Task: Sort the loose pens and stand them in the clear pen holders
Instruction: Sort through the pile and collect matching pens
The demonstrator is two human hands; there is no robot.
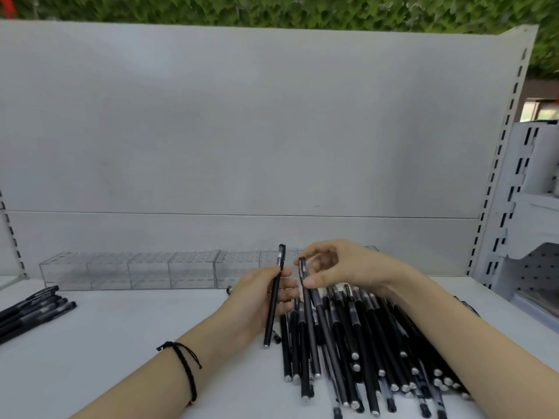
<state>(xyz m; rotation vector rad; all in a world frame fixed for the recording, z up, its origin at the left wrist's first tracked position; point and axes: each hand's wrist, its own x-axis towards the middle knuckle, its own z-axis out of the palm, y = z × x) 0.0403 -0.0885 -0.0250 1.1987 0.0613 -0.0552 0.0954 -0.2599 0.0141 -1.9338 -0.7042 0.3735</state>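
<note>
Left hand (pixel 260 300) grips black pen (pixel 274 297) near upright, frame centre — right hand (pixel 338 267) pinches second pen (pixel 308 313) above loose pile (pixel 378 343); clear holders (pixel 136 270) behind, left.

A plain pale grey metal back panel (pixel 242 131) with one horizontal seam rises behind the smooth white counter (pixel 121 343). A white slotted upright post (pixel 511 137) edges it on the right, beside a white perforated shelving unit (pixel 535 267). Dense green foliage (pixel 272 10) shows above the panel

No text, label or number can be read; the printing on the pens (pixel 348 337) is too blurred.
</note>
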